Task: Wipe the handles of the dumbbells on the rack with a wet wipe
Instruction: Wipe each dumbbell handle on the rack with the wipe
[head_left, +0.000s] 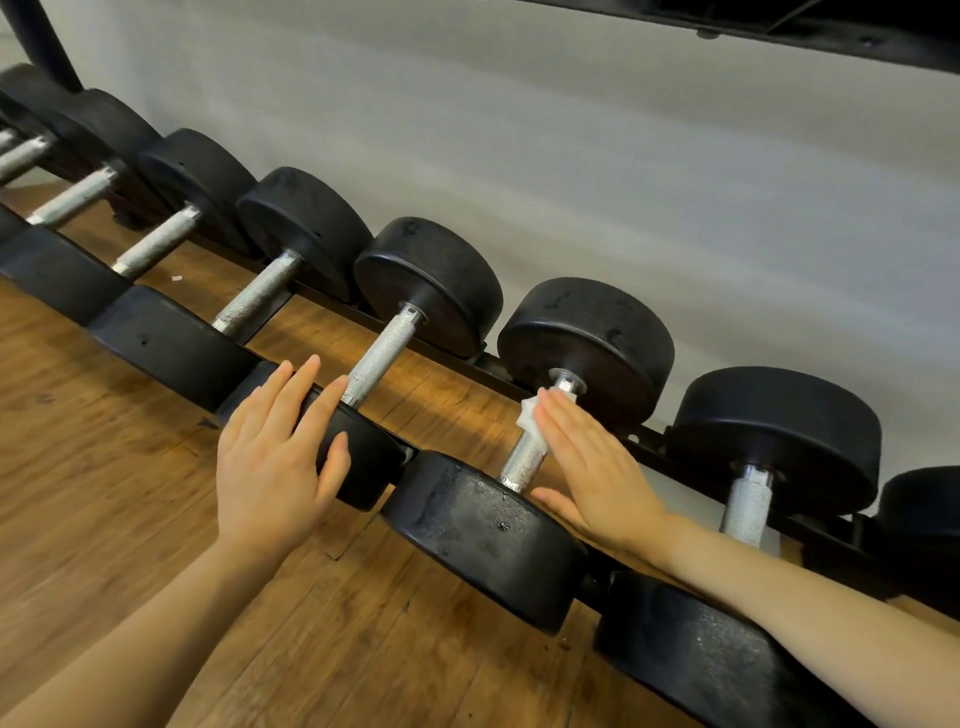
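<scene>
Several black dumbbells with knurled silver handles lie in a row on a low black rack (644, 434). My right hand (589, 467) presses a small white wet wipe (530, 415) against the upper part of one dumbbell handle (524, 460), fingers straight and together. My left hand (275, 457) rests flat, fingers spread, on the near black head (363, 457) of the neighbouring dumbbell to the left, whose handle (382, 351) is bare. Another handle (748, 506) lies bare to the right of my right forearm.
A wooden floor (104, 493) runs under and in front of the rack. A pale wall (623, 182) stands behind the far dumbbell heads. A dark upper shelf (831, 31) crosses the top right. A black rack post (41, 41) rises at the top left.
</scene>
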